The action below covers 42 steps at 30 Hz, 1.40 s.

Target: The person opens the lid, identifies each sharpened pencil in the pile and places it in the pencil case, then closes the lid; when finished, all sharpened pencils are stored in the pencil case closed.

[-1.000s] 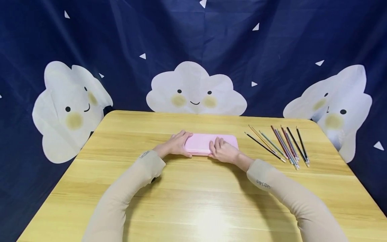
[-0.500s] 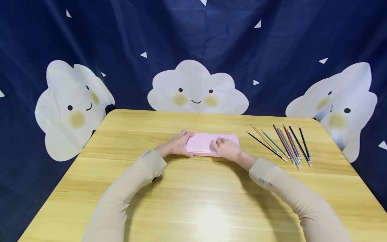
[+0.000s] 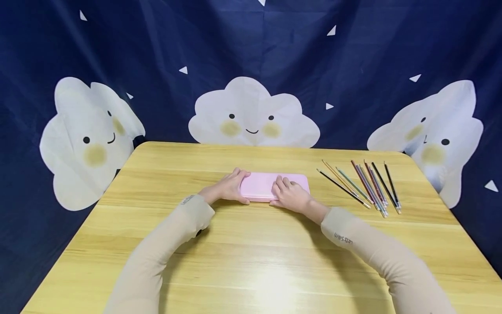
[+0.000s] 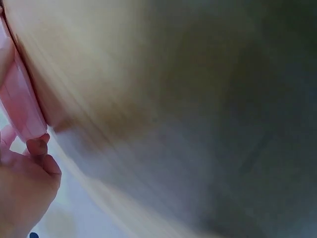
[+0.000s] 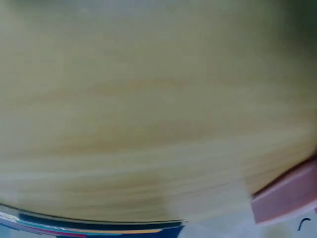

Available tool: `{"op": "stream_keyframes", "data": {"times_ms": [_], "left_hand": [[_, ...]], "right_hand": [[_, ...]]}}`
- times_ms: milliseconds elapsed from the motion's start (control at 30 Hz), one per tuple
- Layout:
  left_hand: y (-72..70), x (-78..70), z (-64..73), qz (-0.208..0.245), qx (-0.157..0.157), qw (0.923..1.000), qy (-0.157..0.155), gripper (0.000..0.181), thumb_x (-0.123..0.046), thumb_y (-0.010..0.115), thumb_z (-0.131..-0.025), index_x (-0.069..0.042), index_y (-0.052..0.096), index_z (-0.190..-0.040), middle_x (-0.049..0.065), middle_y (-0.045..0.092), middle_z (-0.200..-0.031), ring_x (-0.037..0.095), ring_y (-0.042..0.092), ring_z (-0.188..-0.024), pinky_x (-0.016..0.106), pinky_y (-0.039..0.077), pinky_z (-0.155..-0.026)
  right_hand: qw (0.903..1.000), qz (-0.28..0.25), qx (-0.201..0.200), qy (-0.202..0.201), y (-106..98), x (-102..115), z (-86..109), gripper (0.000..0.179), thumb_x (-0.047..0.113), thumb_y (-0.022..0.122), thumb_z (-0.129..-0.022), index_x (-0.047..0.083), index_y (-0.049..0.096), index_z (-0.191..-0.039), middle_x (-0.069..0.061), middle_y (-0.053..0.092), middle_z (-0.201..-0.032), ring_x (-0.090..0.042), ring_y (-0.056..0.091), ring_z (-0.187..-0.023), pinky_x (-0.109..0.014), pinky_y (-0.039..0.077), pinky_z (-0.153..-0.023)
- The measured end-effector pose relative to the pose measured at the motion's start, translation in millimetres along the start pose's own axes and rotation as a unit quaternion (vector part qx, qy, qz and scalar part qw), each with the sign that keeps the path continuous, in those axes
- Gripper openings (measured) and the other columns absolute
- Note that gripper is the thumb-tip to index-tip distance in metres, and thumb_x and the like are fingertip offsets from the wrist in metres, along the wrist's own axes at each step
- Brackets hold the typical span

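Observation:
A pink pencil case point(image 3: 257, 184) lies flat on the wooden table, its long side toward me, its lid down. My left hand point(image 3: 229, 186) grips the left end, thumb at the front corner and fingers at the back. Over the right half, my right hand point(image 3: 290, 195) holds the case, fingers curled on the top and thumb at the front edge. In the left wrist view, the fingers of the left hand point(image 4: 32, 183) meet the end of the case point(image 4: 22, 101). The right wrist view shows only a corner of the case point(image 5: 287, 196); the right hand is out of that view.
Several pencils point(image 3: 370, 185) lie fanned out on the table point(image 3: 219, 261) to the right of the case. They also show along the bottom of the right wrist view. Behind the table hangs a dark blue curtain point(image 3: 164, 39) with smiling clouds.
My right thumb was tucked out of sight half a second ago and now shows at the case's front edge. The right fingers have shifted slightly; the left hand and the case stay put.

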State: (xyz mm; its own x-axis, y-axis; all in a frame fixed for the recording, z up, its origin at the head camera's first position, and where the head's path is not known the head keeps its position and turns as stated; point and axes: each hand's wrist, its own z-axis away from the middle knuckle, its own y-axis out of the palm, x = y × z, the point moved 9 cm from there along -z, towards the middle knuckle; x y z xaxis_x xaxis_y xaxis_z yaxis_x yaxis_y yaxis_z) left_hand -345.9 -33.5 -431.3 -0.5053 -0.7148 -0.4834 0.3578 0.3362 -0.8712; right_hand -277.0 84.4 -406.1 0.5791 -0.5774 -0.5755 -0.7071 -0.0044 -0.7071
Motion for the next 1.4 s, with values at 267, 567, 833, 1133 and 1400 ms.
{"op": "stream_keyframes", "data": {"times_ms": [267,567,833,1133,1400], "left_hand": [[-4.9,6.4,-3.3,0.069,-0.011,0.9976,0.006,0.09,-0.031,0.081,-0.062,0.0,0.036,-0.134,0.018,0.039,-0.118,0.028,0.045,-0.104,0.041,0.037,-0.095],[-8.1,4.3,-6.0,0.036,-0.004,0.9992,0.016,0.09,-0.033,0.081,-0.063,-0.003,0.035,-0.134,0.018,0.038,-0.119,0.029,0.046,-0.102,0.041,0.039,-0.092],[-1.4,0.3,-1.3,-0.014,0.001,0.9996,0.026,0.092,-0.042,0.078,-0.067,-0.004,0.031,-0.137,0.018,0.037,-0.122,0.029,0.045,-0.105,0.041,0.037,-0.091],[5.4,3.9,5.2,0.022,-0.018,0.9989,0.038,0.096,-0.036,0.078,-0.069,-0.005,0.024,-0.142,0.019,0.038,-0.121,0.029,0.044,-0.103,0.044,0.037,-0.091],[1.7,3.2,3.5,0.088,-0.028,0.9954,0.026,0.117,-0.027,0.081,-0.066,0.001,-0.002,-0.144,0.026,0.017,-0.145,0.038,0.028,-0.129,0.05,0.025,-0.104]], "right_hand": [[0.992,0.04,-0.109,-0.05,-7,2,-1.5,0.059,0.035,0.011,-0.101,-0.002,0.055,-0.092,-0.018,0.062,-0.084,-0.025,0.059,-0.069,-0.028,0.05,-0.055],[0.9945,0.008,-0.098,-0.035,-13,-4,-4.4,0.054,0.037,0.014,-0.101,-0.001,0.053,-0.093,-0.018,0.061,-0.084,-0.026,0.06,-0.068,-0.029,0.051,-0.058],[0.9641,-0.244,0.086,0.059,2,-26,20.1,0.049,0.032,0.061,-0.086,-0.001,0.051,-0.121,-0.022,0.051,-0.123,-0.036,0.049,-0.111,-0.045,0.04,-0.094],[0.9219,-0.286,0.205,0.162,13,-60,49.4,0.051,0.037,0.053,-0.09,0.003,0.05,-0.128,-0.017,0.047,-0.131,-0.035,0.043,-0.12,-0.048,0.039,-0.093],[0.9184,-0.33,0.114,0.186,4,-82,43.3,0.035,0.018,0.05,-0.093,0.002,0.048,-0.124,-0.019,0.058,-0.118,-0.035,0.055,-0.107,-0.046,0.042,-0.089]]}}
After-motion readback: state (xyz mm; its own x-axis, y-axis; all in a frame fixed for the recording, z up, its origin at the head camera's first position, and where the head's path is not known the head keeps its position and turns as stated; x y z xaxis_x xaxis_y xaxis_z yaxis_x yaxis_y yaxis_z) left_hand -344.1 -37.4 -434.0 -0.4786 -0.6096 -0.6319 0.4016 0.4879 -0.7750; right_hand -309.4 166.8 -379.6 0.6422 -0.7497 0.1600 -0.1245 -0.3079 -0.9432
